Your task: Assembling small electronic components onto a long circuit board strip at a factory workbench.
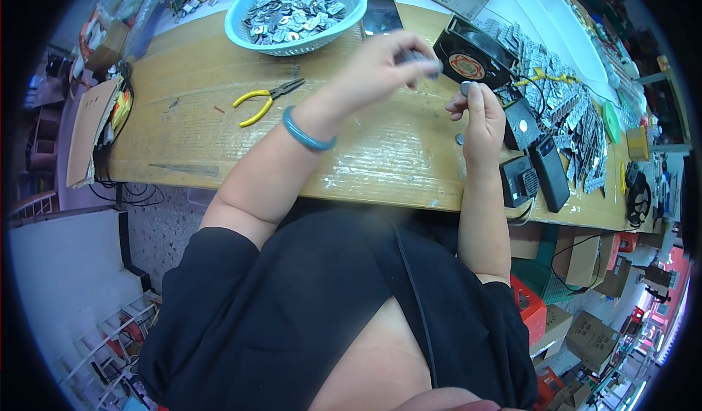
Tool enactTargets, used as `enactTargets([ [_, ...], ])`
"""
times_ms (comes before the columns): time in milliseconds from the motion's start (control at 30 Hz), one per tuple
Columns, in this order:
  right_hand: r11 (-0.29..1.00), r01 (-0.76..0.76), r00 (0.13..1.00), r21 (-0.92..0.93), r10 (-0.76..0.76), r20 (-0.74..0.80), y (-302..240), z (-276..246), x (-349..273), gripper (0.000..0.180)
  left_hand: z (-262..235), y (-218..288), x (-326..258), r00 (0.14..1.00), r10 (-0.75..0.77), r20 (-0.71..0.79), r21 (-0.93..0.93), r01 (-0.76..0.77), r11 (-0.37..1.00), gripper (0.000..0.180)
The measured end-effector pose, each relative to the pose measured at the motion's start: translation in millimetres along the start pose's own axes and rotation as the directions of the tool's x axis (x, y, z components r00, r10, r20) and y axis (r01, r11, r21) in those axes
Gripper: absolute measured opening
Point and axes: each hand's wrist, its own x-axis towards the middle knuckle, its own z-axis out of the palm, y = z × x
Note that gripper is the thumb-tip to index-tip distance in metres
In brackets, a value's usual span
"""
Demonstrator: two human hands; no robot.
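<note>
Both hands are raised above a brown tabletop (pixel 395 148), between its centre and its right-hand portion. The left hand (pixel 398 60) is partly curled, fingers bent around a grey metal piece (pixel 428 67); motion blur leaves its exact shape, and whether there is more than one, uncertain. A teal bangle (pixel 303 132) sits on the left wrist. The right hand (pixel 479 118) is nearly closed, thumb and fingertips pinching a small silver disc (pixel 466 88) just in front of a black fan (pixel 468 56). A second silver disc (pixel 459 139) lies on the tabletop beside the right hand.

Towards the far edge, left of the fan, stands a light-blue plastic basket (pixel 314 43) containing many loose silver metal parts (pixel 296 17). Yellow-handled pliers (pixel 269 98) lie open on the tabletop, between the basket and the near edge. Strips of silver metal pieces (pixel 559 93) are heaped along the right side. A black rectangular device (pixel 548 173) lies near the right front corner, beside a black box-shaped unit (pixel 518 179)
</note>
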Motion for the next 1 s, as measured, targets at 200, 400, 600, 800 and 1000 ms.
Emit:
enactTargets([
  [200,0.995,0.016,0.99,-0.098,-0.002,0.139,0.7,-1.0,-0.1,0.025,17.0,-0.9,-5.5,0.968,-0.074,0.239,-0.14,0.11,0.984,0.017],
  [400,0.996,0.039,0.992,-0.08,-0.029,0.123,-0.1,-0.6,-0.9,0.025,16.2,0.4,-5.2,0.97,-0.098,0.224,-0.126,0.128,0.984,0.017],
  [600,0.986,0.092,0.975,-0.141,-0.06,0.214,2.1,-1.6,0.4,0.027,14.1,-1.1,-5.1,0.973,-0.101,0.208,-0.076,0.12,0.99,0.015],
  [800,0.969,0.098,0.967,-0.226,-0.039,0.252,4.0,-1.6,1.1,0.027,17.9,-10.6,-6.1,0.984,-0.007,0.18,-0.004,0.007,1.0,0.013],
  [1000,0.988,0.038,0.987,-0.149,-0.014,0.161,4.7,0.9,1.0,0.025,23.8,-6.3,-6.8,0.971,-0.087,0.22,-0.095,0.111,0.989,0.015],
])
